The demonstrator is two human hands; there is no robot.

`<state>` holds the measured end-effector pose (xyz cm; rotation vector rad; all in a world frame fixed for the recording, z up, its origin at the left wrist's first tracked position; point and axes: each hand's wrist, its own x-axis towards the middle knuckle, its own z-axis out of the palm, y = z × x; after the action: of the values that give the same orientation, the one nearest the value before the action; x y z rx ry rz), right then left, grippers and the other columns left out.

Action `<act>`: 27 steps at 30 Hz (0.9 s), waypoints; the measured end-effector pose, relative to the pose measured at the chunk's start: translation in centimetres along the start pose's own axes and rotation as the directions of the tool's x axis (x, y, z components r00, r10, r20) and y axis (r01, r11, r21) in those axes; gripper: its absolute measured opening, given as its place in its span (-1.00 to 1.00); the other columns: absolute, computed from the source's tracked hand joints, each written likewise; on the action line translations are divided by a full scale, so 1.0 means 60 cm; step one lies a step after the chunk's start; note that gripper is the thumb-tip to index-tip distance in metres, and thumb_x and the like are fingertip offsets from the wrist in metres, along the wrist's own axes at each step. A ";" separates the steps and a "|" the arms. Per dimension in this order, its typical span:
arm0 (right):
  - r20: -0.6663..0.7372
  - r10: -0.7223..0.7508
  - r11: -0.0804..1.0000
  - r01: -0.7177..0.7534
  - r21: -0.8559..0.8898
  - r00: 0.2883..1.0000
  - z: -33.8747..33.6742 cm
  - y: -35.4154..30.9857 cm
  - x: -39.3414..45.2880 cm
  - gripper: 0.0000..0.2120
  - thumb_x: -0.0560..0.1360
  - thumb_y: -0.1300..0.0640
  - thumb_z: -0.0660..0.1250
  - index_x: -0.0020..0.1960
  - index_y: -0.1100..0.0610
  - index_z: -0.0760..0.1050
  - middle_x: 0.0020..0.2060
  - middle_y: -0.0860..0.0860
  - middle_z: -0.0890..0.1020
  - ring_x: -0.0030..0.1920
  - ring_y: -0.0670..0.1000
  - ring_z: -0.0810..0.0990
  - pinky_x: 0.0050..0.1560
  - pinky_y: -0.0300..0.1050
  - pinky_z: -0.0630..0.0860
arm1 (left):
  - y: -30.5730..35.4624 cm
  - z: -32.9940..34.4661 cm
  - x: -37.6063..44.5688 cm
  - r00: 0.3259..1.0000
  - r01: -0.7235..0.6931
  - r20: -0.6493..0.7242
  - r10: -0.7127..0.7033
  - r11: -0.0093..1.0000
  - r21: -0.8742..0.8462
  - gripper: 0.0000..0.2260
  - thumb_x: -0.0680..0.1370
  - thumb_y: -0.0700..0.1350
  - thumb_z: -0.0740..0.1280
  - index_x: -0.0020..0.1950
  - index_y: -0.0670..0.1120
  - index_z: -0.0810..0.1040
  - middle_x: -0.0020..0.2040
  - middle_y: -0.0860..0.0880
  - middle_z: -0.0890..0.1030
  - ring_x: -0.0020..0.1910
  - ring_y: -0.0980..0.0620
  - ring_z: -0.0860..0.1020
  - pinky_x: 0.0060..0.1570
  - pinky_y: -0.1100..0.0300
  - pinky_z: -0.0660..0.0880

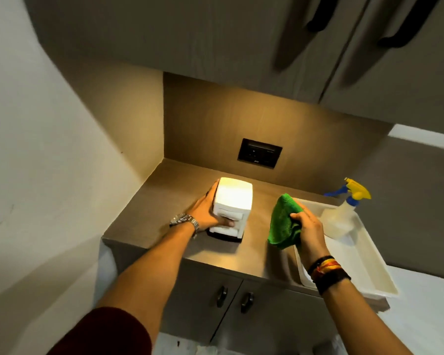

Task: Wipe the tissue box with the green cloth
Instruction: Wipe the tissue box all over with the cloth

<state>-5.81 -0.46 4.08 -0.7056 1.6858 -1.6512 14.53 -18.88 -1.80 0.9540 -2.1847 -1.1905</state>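
Head view: left hand (207,213) is clamped round the box (230,206), which stands upright on the bench (254,252). Right hand (308,228) is closed on the cloth (283,221), beside the box, not touching. Best keep the box steadied and wipe top down, sparing the tissue slot.

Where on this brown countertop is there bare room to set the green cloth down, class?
Bare patches on the brown countertop: the strip between the white tissue box and the white plastic tray, the back band below the black wall socket, and the front edge above the cabinet doors. The right side is crowded: the tray holds a spray bottle.
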 end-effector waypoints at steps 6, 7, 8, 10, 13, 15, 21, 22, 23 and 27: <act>-0.071 0.038 0.991 -0.028 0.134 0.997 0.044 0.043 0.008 -0.59 0.52 0.30 0.17 0.25 -0.03 0.54 0.23 0.07 0.59 0.16 0.07 0.56 0.20 -0.02 0.51 | 0.024 -0.023 0.007 1.000 -0.021 -0.003 0.023 0.965 0.261 0.20 0.30 0.44 0.45 0.62 0.14 -0.30 0.68 0.00 -0.16 0.64 -0.12 -0.01 0.54 -0.19 0.09; -0.082 0.055 0.987 -0.042 0.157 0.995 0.055 0.050 0.012 -0.58 0.51 0.30 0.17 0.28 0.00 0.53 0.23 0.07 0.59 0.13 0.04 0.56 0.14 -0.08 0.50 | 0.036 -0.020 0.005 0.996 -0.053 -0.053 0.073 0.949 0.310 0.09 0.37 0.47 0.33 0.64 0.11 -0.24 0.67 0.00 -0.17 0.64 -0.08 -0.04 0.54 -0.14 0.04; -0.090 0.068 0.982 -0.051 0.181 0.994 0.069 0.056 0.017 -0.57 0.51 0.30 0.17 0.31 0.04 0.52 0.24 0.07 0.60 0.12 0.03 0.57 0.09 -0.14 0.50 | 0.048 -0.016 0.003 0.985 -0.098 -0.099 0.142 0.929 0.358 -0.05 0.46 0.44 0.22 0.66 0.06 -0.15 0.68 -0.02 -0.12 0.63 -0.07 -0.03 0.55 -0.11 0.01; -0.117 0.103 0.966 -0.071 0.249 0.988 0.089 0.067 0.024 -0.56 0.51 0.34 0.18 0.35 0.12 0.50 0.26 0.11 0.59 0.12 0.01 0.56 0.03 -0.24 0.48 | 0.080 0.000 0.003 0.950 -0.193 -0.129 0.284 0.861 0.470 -0.32 0.60 0.24 0.07 0.65 -0.05 0.08 0.66 -0.09 0.06 0.63 -0.07 0.05 0.59 -0.08 0.02; -0.092 0.152 0.928 -0.110 0.356 0.984 0.115 0.073 0.022 -0.55 0.51 0.35 0.18 0.38 0.17 0.46 0.28 0.10 0.57 0.16 0.01 0.54 -0.01 -0.35 0.50 | 0.117 0.028 0.020 0.953 -0.218 -0.029 0.301 0.750 0.624 -0.46 0.65 0.06 -0.02 0.60 -0.11 0.27 0.62 -0.10 0.23 0.62 -0.10 0.15 0.59 -0.04 0.07; -0.040 0.168 0.903 -0.137 0.406 0.985 0.123 0.077 0.018 -0.54 0.53 0.33 0.17 0.41 0.16 0.43 0.25 0.08 0.56 0.17 0.03 0.55 0.01 -0.32 0.53 | 0.124 0.044 0.029 0.977 -0.176 0.040 0.207 0.696 0.696 -0.43 0.64 0.07 -0.08 0.60 -0.10 0.26 0.62 -0.08 0.25 0.62 -0.09 0.15 0.56 0.00 0.10; 0.083 0.104 0.949 -0.124 0.291 0.991 0.145 0.120 0.021 -0.37 0.47 -0.02 0.20 0.53 -0.04 0.22 0.50 0.02 0.34 0.42 0.08 0.41 0.40 0.11 0.41 | 0.094 0.069 0.032 0.967 -0.134 -0.060 0.248 0.694 0.707 -0.46 0.67 0.10 -0.07 0.60 -0.08 0.28 0.58 -0.07 0.33 0.57 -0.06 0.27 0.52 0.05 0.17; 0.089 0.105 0.953 -0.125 0.276 0.990 0.150 0.125 0.025 -0.36 0.48 -0.04 0.19 0.55 -0.07 0.18 0.53 0.01 0.29 0.44 0.08 0.37 0.41 0.13 0.39 | 0.090 0.069 0.033 0.963 -0.138 -0.068 0.260 0.697 0.703 -0.45 0.67 0.11 -0.07 0.59 -0.07 0.30 0.57 -0.06 0.34 0.56 -0.05 0.29 0.52 0.05 0.19; 0.086 0.100 0.957 -0.119 0.266 0.991 0.155 0.126 0.030 -0.38 0.51 -0.04 0.17 0.55 -0.08 0.15 0.53 0.00 0.28 0.45 0.08 0.35 0.41 0.12 0.39 | 0.088 0.069 0.033 0.961 -0.140 -0.076 0.267 0.704 0.697 -0.45 0.66 0.12 -0.06 0.59 -0.06 0.31 0.57 -0.05 0.35 0.55 -0.04 0.30 0.52 0.04 0.21; 0.057 0.099 0.953 -0.111 0.283 0.993 0.155 0.116 0.086 -0.53 0.60 0.12 0.13 0.50 0.01 0.28 0.41 0.03 0.45 0.27 0.01 0.50 0.10 -0.29 0.51 | 0.083 0.076 0.037 0.954 -0.120 -0.123 0.272 0.727 0.676 -0.46 0.66 0.13 -0.04 0.58 -0.02 0.34 0.55 -0.03 0.37 0.54 -0.02 0.32 0.50 0.01 0.26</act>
<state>-1.38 -9.98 -3.10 -0.4976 1.3911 -1.7440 8.23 -16.27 0.32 1.0102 -2.4824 -0.1551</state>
